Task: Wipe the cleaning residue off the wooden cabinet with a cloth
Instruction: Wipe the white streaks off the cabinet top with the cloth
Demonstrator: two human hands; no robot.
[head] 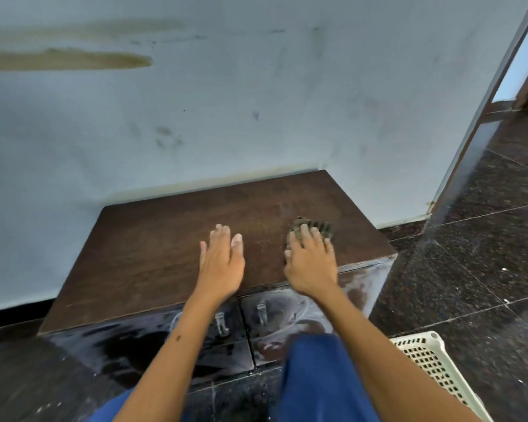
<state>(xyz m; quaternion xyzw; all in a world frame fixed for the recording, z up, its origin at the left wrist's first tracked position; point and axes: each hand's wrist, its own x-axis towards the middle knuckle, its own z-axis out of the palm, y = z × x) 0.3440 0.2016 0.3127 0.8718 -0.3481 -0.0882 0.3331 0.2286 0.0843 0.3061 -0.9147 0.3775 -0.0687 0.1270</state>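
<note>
2 hands on cabinet (pixel 153 248); right hand (pixel 311 263) half-hides cloth (pixel 313 228).

The person's forearms are bare, with no sleeves, watch or rings visible. A small dark mark sits on the left forearm. Blue trousers (pixel 320 379) cover both legs below the arms.

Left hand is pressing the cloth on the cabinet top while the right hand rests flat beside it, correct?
Not quite: the hands are swapped. The head view shows the right hand pressing the cloth on the cabinet top, while the left hand rests flat beside it.
</note>
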